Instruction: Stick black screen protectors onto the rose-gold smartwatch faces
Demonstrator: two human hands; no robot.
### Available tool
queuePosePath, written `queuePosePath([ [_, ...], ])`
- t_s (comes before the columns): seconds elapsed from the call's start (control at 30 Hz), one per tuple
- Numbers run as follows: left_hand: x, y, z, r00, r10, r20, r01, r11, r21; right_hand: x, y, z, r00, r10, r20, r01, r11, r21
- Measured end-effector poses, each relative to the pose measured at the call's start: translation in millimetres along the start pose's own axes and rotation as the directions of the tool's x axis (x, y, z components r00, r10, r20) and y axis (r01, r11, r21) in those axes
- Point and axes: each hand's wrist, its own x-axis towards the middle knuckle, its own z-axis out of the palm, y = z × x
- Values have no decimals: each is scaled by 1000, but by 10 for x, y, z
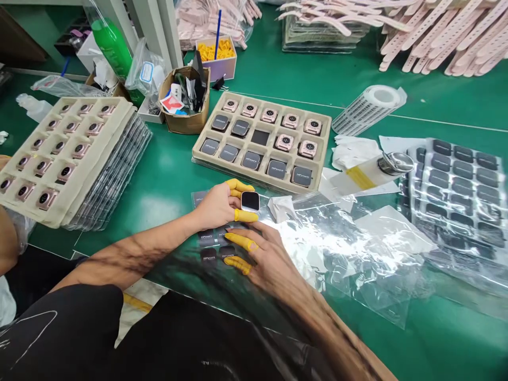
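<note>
A square smartwatch body point(250, 201) with a dark screen is held by its edges in my left hand point(222, 205), between fingers in yellow finger cots. Just below it, my right hand point(264, 259) reaches over a sheet of dark printed film pieces point(208, 254), two cotted fingers stretched apart; whether the fingertips touch the sheet I cannot tell. Beyond my hands lies a beige tray point(296, 186) of watch bodies, some with dark printed films upward and others with their pink backs up. One compartment point(260, 137) in its middle row holds no watch.
At the left rises a stack of trays point(99, 174) with pink watches on top. A cardboard box point(186, 124), a label roll point(363, 111), a bottle with a metal cap point(367, 177), film sheets point(462, 185) and clear plastic point(381, 264) surround the work area. Pink straps point(448, 37) lie behind.
</note>
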Motion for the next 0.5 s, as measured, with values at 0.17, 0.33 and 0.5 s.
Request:
queuePosePath([
  [0.17,-21,31,6,999,-47,17,48,998,-51,105,89,123,989,105,-108,-110,993,-38],
  [0.33,-10,27,-5,998,-56,39,58,997,-48,163,111,65,988,10,-153,-12,1000,-17],
  [0.5,6,27,2,998,-69,4,69,991,-118,39,37,-85,975,-147,-164,144,989,-27],
])
